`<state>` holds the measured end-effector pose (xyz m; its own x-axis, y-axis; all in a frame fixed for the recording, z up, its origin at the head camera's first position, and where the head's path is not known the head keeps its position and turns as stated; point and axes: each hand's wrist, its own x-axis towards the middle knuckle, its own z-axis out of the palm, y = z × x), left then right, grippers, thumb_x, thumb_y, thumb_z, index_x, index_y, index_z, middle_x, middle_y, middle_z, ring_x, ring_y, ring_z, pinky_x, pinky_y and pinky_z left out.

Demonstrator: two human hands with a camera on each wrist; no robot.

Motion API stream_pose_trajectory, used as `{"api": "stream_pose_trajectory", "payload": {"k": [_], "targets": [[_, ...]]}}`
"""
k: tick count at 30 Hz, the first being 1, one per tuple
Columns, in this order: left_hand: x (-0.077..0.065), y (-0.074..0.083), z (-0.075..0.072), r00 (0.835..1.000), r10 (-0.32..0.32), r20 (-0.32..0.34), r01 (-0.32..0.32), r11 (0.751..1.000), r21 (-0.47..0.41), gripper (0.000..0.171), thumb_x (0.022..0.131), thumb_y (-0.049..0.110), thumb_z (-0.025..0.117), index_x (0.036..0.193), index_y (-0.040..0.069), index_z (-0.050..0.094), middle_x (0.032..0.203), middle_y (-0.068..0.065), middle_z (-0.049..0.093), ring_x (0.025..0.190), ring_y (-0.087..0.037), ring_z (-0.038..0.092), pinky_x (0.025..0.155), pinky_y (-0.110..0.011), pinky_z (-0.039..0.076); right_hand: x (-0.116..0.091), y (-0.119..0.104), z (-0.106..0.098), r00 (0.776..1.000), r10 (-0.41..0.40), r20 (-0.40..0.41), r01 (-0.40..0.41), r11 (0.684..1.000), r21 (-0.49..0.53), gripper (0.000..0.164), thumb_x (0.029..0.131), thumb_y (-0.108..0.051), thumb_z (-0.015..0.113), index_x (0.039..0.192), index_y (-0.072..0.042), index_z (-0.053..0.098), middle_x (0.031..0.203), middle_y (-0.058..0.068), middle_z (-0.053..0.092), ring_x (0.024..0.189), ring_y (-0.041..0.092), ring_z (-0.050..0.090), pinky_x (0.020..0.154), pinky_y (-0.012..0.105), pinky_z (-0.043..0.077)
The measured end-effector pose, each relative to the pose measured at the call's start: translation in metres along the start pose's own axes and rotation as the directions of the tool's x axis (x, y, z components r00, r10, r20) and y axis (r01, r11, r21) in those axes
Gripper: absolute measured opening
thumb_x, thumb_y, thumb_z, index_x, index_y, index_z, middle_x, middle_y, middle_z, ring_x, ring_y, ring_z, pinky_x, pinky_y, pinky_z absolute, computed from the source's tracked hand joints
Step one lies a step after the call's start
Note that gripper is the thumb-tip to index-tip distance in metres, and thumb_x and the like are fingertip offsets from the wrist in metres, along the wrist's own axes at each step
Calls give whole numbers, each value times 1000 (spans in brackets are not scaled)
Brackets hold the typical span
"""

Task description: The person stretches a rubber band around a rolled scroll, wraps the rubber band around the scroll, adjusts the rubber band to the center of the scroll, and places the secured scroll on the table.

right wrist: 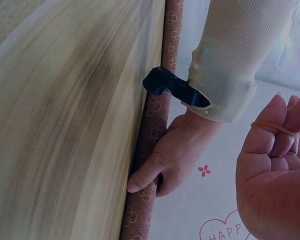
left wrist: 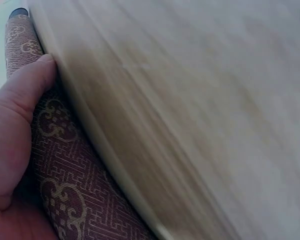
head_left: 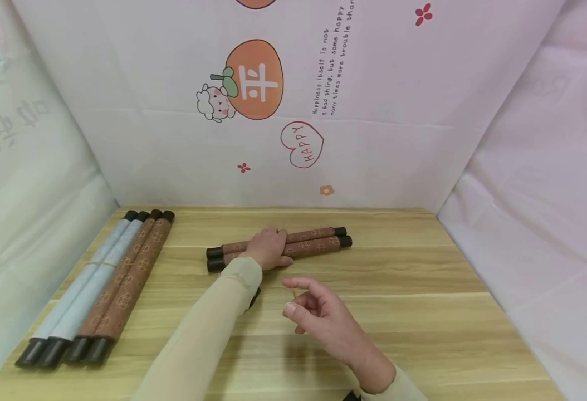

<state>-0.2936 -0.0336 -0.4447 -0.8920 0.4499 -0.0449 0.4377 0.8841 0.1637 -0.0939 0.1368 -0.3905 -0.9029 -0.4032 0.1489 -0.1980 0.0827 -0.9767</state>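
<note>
Two brown patterned scrolls point(head_left: 313, 246) with black end knobs lie side by side on the wooden table, slightly slanted. My left hand point(head_left: 267, 249) grips them near the middle, its thumb along the near side; the left wrist view shows the thumb on the patterned brown cloth point(left wrist: 60, 200). Nearer to me, my right hand point(head_left: 326, 323) is raised above the table, apart from the scrolls. A thin tan rubber band point(right wrist: 275, 127) is looped around its bent fingers and stretches between them. Part of the scrolls is hidden under the left hand.
At the left of the table point(head_left: 414, 289), two light blue scrolls point(head_left: 84, 287) and two brown scrolls point(head_left: 128, 278) lie in a row, with a thin band point(head_left: 102, 264) across them. White printed cloth point(head_left: 373, 156) walls the back and both sides.
</note>
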Motion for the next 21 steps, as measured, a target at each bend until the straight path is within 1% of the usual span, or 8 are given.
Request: {"api": "stream_pose_trajectory", "payload": {"k": [4,7,10,12,14,15,17,21], "targets": [[0,3,-3,999,39,16,-39,999,13,63,94,47,75,133,2,58,124,-17,64,117,-35,62,99,-49,54,-1,0,-1,1000,7,-3,-7,1000,0,39,105,-19,64,143,-16,57,103,13,71,83,13,69,70,38,62],[-1,4,-4,998,44,37,-45,999,13,73,95,47,74,145,0,50,133,-20,61,125,-37,59,104,-50,51,-1,0,-1,1000,13,-6,-13,1000,3,39,105,-19,64,143,-16,58,103,12,71,84,13,69,70,38,62],[-3,4,-4,998,50,42,-50,999,3,72,95,46,74,148,3,49,134,-20,59,126,-38,58,105,-51,50,-1,1,-2,1000,13,-7,-13,1000,5,39,104,-19,64,143,-16,58,103,12,71,84,13,69,70,38,62],[-4,3,-3,998,57,33,-57,998,3,68,95,46,74,144,5,52,130,-19,60,123,-38,58,103,-52,50,-1,1,-2,1000,12,-8,-12,1000,3,39,104,-18,64,142,-16,58,102,12,71,84,12,69,70,38,62],[-5,3,-2,998,66,20,-66,998,15,58,94,45,75,133,7,57,120,-17,61,115,-35,60,98,-50,52,-1,1,-2,1000,10,-9,-10,1000,0,38,104,-18,64,142,-16,59,102,12,71,83,12,69,70,38,62],[-6,3,-1,998,68,16,-69,997,24,56,94,45,75,132,7,57,118,-16,61,112,-34,60,97,-50,52,-1,1,-2,1000,9,-10,-9,1000,-2,38,104,-18,64,142,-16,59,102,12,71,83,12,69,69,38,62],[-8,3,-1,998,68,8,-69,997,35,55,94,43,74,130,7,57,116,-14,61,109,-32,61,95,-48,53,-2,0,-2,1000,9,-12,-9,1000,-4,38,104,-19,64,142,-16,59,102,12,71,82,13,68,69,37,62],[-14,5,-2,998,64,-21,-64,998,29,59,91,40,75,133,2,56,117,-16,62,108,-32,62,95,-48,55,-2,0,-3,1000,12,-12,-12,1000,-6,38,105,-19,63,142,-16,59,103,11,71,81,13,68,69,37,62]]}}
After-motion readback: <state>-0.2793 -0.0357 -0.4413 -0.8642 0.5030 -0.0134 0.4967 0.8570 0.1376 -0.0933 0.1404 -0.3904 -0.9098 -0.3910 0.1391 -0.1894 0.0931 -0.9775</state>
